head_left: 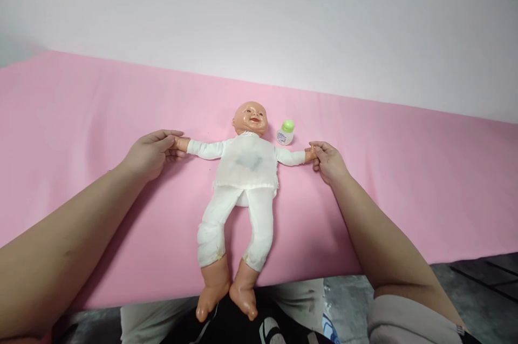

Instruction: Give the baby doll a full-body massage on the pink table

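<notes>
A baby doll (246, 171) in white cloth lies on its back on the pink table cover, arms spread wide. Its head points away from me and its feet hang over the near edge. My left hand (156, 152) is closed around the doll's hand on the left side. On the other side, my right hand (328, 161) pinches the doll's other hand between thumb and fingers. Beside the doll's head, to the right, is a small clear bottle (285, 133) with a green cap and a printed label; neither hand touches it.
The pink cover (404, 187) spreads to both sides and ends at a near edge by my lap. Behind it rises a pale wall (259, 20). Grey floor (348, 306) shows below the near edge, with dark bars at the lower right.
</notes>
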